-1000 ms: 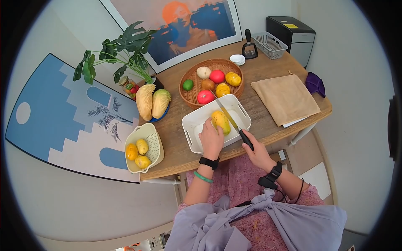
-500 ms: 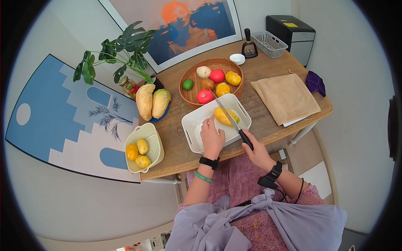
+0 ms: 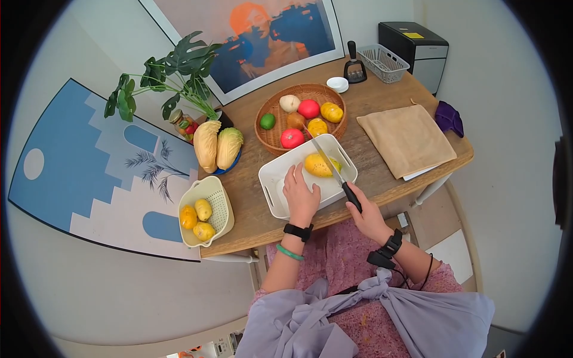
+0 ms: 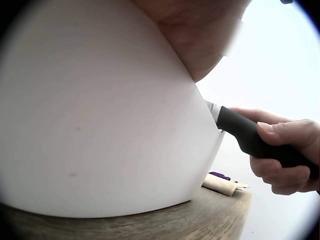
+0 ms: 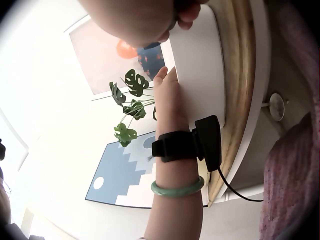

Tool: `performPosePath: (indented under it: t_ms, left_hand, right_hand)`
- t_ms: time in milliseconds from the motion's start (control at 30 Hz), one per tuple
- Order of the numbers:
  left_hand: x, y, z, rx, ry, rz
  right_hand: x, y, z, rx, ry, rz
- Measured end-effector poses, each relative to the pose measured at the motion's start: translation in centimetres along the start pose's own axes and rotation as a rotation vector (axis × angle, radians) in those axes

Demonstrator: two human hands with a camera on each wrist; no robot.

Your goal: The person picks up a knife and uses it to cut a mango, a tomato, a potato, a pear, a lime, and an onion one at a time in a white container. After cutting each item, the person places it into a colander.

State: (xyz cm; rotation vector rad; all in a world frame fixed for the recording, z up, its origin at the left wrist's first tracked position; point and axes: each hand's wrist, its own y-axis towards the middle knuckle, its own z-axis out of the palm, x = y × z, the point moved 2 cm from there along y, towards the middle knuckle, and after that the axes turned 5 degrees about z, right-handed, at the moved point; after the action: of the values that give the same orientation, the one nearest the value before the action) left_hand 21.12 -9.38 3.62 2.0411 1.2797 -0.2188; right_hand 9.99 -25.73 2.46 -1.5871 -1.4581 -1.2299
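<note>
A white rectangular bin (image 3: 276, 197) stands near the table's front edge with a yellow, green-tipped mango (image 3: 316, 167) lying sideways in it. My right hand (image 3: 367, 217) grips the black handle of a long knife (image 3: 350, 196); the blade slants across the bin and overlaps the mango in the head view. In the left wrist view, thumb and fingers wrap round the knife handle (image 4: 245, 132). My left hand (image 3: 300, 194) reaches over the bin's near side, fingers extended and a little spread, just left of the mango. The bin's wall hides its fingertips in the left wrist view.
Behind the bin sits a wicker basket (image 3: 271, 136) of several fruits and vegetables. A cream colander (image 3: 224, 218) with three yellow fruits stands at the left. Cabbages (image 3: 228, 147) lie behind it. A folded tan cloth bag (image 3: 407, 143) lies at the right.
The mango has turned from nearly upright to sideways in the bin. My left fingers have come off it and moved slightly left. The knife stays in my right hand, its tip shifted slightly right.
</note>
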Motion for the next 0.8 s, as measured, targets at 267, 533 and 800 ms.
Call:
performPosePath:
  t_ms: [267, 533, 800]
  left_hand:
    - [0.8, 1.0, 0.7, 0.076, 0.074, 0.071]
    - [-0.1, 2.4, 0.2, 0.321, 0.173, -0.051]
    - [1.2, 2.3, 2.2, 0.121, 0.033, 0.016]
  right_hand:
    - [-0.2, 0.2, 0.0, -0.005, -0.065, -0.037]
    - [-0.1, 0.2, 0.1, -0.03, -0.093, -0.082]
    - [0.2, 0.1, -0.2, -0.018, -0.119, -0.072]
